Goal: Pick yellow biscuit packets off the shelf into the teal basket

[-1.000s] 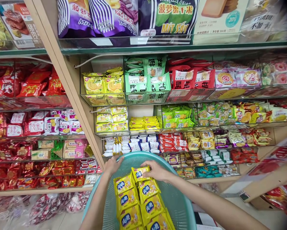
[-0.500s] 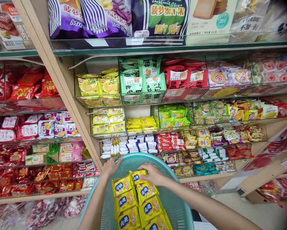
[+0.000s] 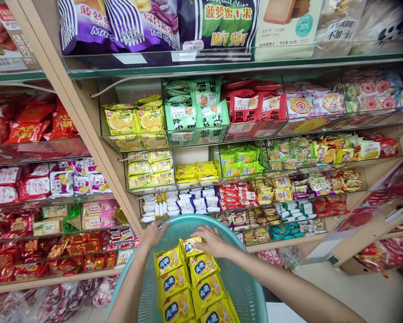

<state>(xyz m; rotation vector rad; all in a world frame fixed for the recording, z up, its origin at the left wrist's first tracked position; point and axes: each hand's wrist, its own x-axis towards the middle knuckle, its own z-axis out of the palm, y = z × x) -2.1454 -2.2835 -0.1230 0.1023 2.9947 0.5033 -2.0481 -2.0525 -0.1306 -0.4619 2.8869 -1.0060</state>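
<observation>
My left hand [image 3: 153, 234] is closed over the far left rim of a teal plastic basket [image 3: 251, 264] with perforated sides. Inside lie yellow snack packets [image 3: 173, 283] with blue labels, overlapping in two rows. At the far end of the right-hand row, my right hand [image 3: 211, 241] has its fingers closed round the top packet [image 3: 190, 246]. That packet rests against the others, and the fingers cover its right side. The near part of the basket runs out of the frame.
Just beyond the basket, tiered clear bins hold white-and-blue packets [image 3: 197, 200], yellow packets [image 3: 197, 171] and green packets [image 3: 242, 160]. A wooden upright [image 3: 83, 119] divides the shelving on the left. Large snack bags [image 3: 221, 29] stand on the glass shelf above.
The shelves have shifted slightly left in the view. My right hand's fingers have changed their position a little on the far packet. My left hand stays on the basket rim.
</observation>
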